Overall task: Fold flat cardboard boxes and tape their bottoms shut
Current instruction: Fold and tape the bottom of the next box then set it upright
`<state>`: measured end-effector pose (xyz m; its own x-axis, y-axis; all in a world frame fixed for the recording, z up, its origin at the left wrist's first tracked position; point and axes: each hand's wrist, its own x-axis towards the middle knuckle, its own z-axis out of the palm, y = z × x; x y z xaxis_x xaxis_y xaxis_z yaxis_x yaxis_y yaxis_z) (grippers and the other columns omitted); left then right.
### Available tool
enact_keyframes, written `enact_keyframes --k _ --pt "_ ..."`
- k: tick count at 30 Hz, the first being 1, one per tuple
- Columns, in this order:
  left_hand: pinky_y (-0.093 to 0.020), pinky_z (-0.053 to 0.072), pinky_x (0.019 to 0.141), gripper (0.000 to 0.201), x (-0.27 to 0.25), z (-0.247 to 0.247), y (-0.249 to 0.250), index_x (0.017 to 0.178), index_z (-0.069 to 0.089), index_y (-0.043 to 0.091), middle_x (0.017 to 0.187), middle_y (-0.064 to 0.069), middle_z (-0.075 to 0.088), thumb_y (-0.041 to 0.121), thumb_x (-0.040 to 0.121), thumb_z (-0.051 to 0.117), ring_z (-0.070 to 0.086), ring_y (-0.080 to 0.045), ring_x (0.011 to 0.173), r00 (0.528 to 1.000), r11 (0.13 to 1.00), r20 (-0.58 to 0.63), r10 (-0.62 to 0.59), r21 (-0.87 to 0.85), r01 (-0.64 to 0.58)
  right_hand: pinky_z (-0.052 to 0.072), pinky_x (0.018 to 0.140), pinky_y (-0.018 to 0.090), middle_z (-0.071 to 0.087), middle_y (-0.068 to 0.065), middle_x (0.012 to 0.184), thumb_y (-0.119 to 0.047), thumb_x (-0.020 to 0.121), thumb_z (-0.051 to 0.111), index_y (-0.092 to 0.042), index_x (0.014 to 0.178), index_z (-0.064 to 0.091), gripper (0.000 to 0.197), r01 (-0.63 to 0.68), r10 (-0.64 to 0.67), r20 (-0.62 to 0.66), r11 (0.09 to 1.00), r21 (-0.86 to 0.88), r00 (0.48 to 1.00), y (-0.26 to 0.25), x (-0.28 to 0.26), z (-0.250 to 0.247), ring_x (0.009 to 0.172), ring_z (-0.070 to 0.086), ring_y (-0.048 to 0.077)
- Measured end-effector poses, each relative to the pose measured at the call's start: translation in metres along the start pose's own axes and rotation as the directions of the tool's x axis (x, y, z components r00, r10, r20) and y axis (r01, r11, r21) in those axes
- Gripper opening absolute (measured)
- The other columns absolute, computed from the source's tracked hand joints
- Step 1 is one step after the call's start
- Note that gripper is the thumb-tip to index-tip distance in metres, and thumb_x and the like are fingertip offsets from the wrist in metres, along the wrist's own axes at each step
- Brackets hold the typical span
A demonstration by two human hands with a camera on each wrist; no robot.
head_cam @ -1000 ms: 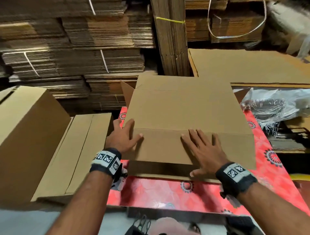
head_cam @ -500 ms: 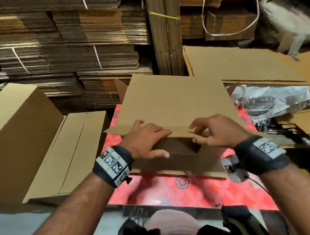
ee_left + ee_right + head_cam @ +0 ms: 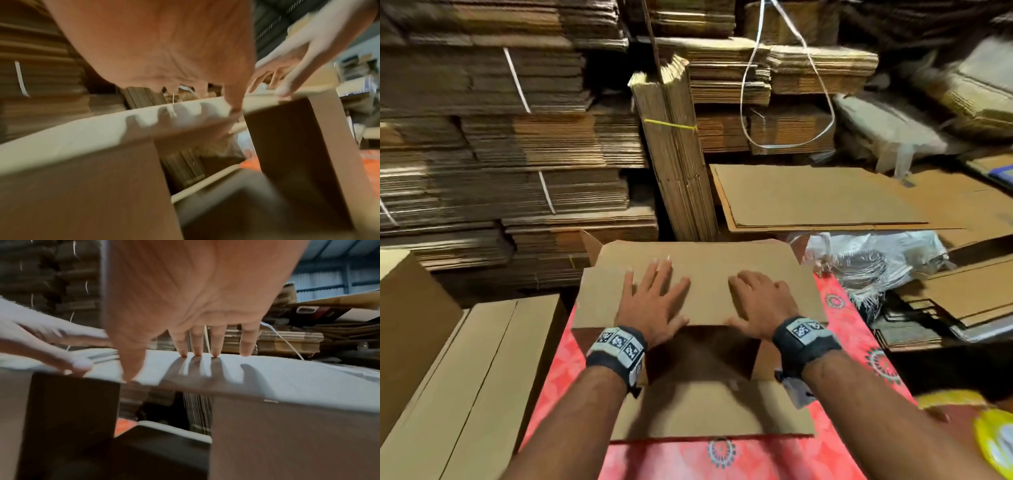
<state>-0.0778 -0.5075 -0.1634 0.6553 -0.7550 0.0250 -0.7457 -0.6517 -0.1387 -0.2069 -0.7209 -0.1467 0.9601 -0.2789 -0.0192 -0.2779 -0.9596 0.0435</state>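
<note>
Left hand (image 3: 654, 301) and right hand (image 3: 760, 301), fingers spread, flat on far flap (image 3: 705, 274) of cardboard box (image 3: 709, 407). Pressed down, probably to crease it inward; near flap below wrists still open

No readable text; wristbands (image 3: 616, 344) bear only square code markers.

Head view: dim warm light from above; stacked cardboard bundles (image 3: 510, 144) smeared by motion blur, lines bowed at the frame edges. Wrist views: heavy blur — near palms out of focus. Finger shadows fall sharp on the pale box flap (image 3: 257, 369). Box interior (image 3: 702, 349) dark — cool daylight upper right in both wrist views.
</note>
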Motion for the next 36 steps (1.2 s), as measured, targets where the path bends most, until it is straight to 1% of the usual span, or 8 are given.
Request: enact_keyframes --k 4,9,14,17,23,25,30,36 --pt "-0.071 -0.003 0.116 0.072 -0.007 0.035 0.004 0.152 -0.013 0.057 0.168 0.010 -0.019 0.084 0.089 0.009 -0.012 -0.021 0.156 0.974 0.988 0.219 -0.066 -0.125 0.095 0.016 0.119 0.062 -0.004 -0.003 0.171 -0.080 0.083 0.051 -0.028 0.163 -0.004 0.110 0.022 -0.024 0.209 1.000 0.010 0.978 0.009 -0.005 0.040 0.157 0.004 0.027" --pt "-0.071 0.001 0.117 0.073 -0.003 0.036 -0.005 0.151 -0.014 0.058 0.168 0.011 -0.020 0.085 0.089 0.011 -0.011 -0.021 0.156 0.970 0.984 0.241 -0.042 -0.158 0.082 0.016 0.120 0.057 0.006 -0.003 0.171 -0.041 0.095 0.058 -0.030 0.163 0.004 0.088 -0.073 0.070 0.052 0.996 0.048 0.996 0.017 -0.009 0.048 0.157 0.008 0.022" --pt "-0.070 0.003 0.118 0.074 -0.002 0.038 -0.008 0.154 -0.007 0.056 0.168 0.013 -0.017 0.084 0.089 0.015 -0.008 -0.019 0.156 0.971 0.978 0.237 -0.016 -0.197 0.064 0.018 0.116 0.063 0.008 0.000 0.170 -0.053 0.076 0.047 -0.028 0.161 0.013 0.095 -0.255 0.251 0.047 0.954 0.158 0.967 0.044 -0.040 0.052 0.155 0.008 0.021" --pt "-0.069 0.001 0.117 0.085 0.001 0.043 -0.010 0.154 -0.007 0.057 0.168 0.013 -0.018 0.091 0.076 0.000 -0.008 -0.019 0.156 0.975 0.976 0.223 -0.018 -0.209 0.066 0.013 0.116 0.066 -0.003 -0.005 0.169 -0.053 0.069 0.054 -0.035 0.161 0.008 0.104 -0.280 0.267 0.088 0.938 0.205 0.960 0.060 -0.079 0.054 0.157 0.002 0.018" --pt "-0.070 0.000 0.116 0.105 0.002 0.051 -0.014 0.154 -0.002 0.057 0.169 0.013 -0.015 0.099 0.059 -0.015 -0.008 -0.018 0.156 0.981 0.969 0.191 -0.013 -0.240 0.059 0.031 0.113 0.055 0.003 -0.009 0.170 -0.026 0.088 0.054 -0.034 0.162 -0.001 0.093 -0.504 0.459 0.235 0.841 0.196 0.857 0.128 -0.146 0.064 0.154 0.018 0.013" --pt "-0.070 -0.002 0.116 0.103 0.002 0.052 -0.010 0.154 -0.002 0.057 0.168 0.013 -0.016 0.098 0.060 -0.014 -0.009 -0.018 0.156 0.981 0.970 0.193 -0.009 -0.237 0.055 0.035 0.112 0.056 0.004 -0.007 0.171 -0.035 0.092 0.059 -0.031 0.162 0.000 0.092 -0.526 0.472 0.273 0.831 0.177 0.838 0.135 -0.144 0.061 0.154 0.020 0.017" --pt "-0.070 -0.003 0.116 0.101 0.004 0.052 -0.003 0.154 -0.001 0.058 0.169 0.013 -0.015 0.099 0.062 -0.010 -0.009 -0.018 0.156 0.984 0.967 0.177 -0.021 -0.247 0.065 0.027 0.117 0.057 0.016 0.005 0.169 -0.071 0.089 0.049 -0.025 0.161 0.015 0.093 -0.305 0.282 0.118 0.906 0.295 0.952 0.101 -0.091 0.040 0.155 0.016 0.021" --pt "-0.066 -0.001 0.119 0.091 -0.004 0.042 0.011 0.158 -0.001 0.051 0.169 0.010 -0.015 0.089 0.076 0.007 -0.009 -0.020 0.156 0.980 0.962 0.180 -0.089 -0.241 0.131 0.017 0.121 0.057 0.013 0.003 0.170 -0.057 0.101 0.041 -0.026 0.161 0.018 0.072 0.006 -0.015 0.029 0.959 0.282 0.999 0.029 -0.001 0.022 0.155 0.014 0.023"
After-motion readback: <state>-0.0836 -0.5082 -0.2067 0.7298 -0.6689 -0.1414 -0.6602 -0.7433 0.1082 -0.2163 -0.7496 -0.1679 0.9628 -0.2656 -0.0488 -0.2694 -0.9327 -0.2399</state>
